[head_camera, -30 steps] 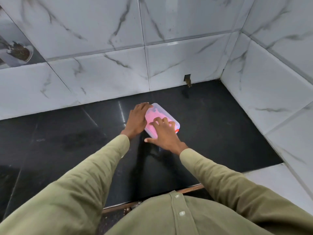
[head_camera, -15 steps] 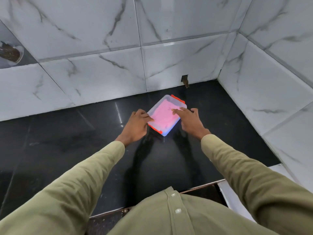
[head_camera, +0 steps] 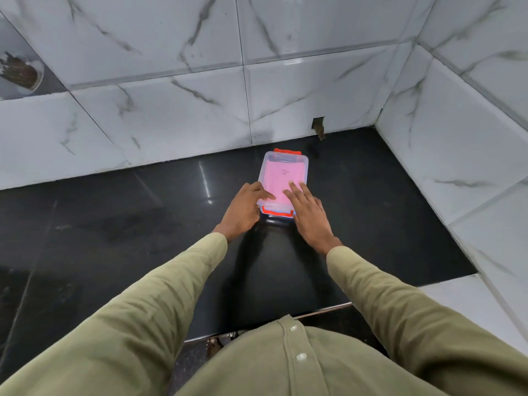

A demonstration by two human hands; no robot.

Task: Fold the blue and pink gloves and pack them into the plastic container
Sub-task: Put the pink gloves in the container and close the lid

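A clear plastic container [head_camera: 285, 164] with orange clips at its near and far ends lies on the black counter, its lid on. A pink glove [head_camera: 281, 178] shows through the lid; a strip of blue shows at the near bottom edge. My left hand [head_camera: 245, 211] rests at the container's near left corner, fingers on the lid. My right hand [head_camera: 310, 212] lies at the near right corner with straight fingers pressing on the lid.
The black stone counter [head_camera: 371, 212] runs to white marble-tiled walls at the back and right. A small dark notch [head_camera: 318, 127] is in the back wall. The counter's front edge [head_camera: 314, 311] is close to my body.
The container has turned from a diagonal lie to point straight away from me. Both hands have shifted from its sides to its near end.
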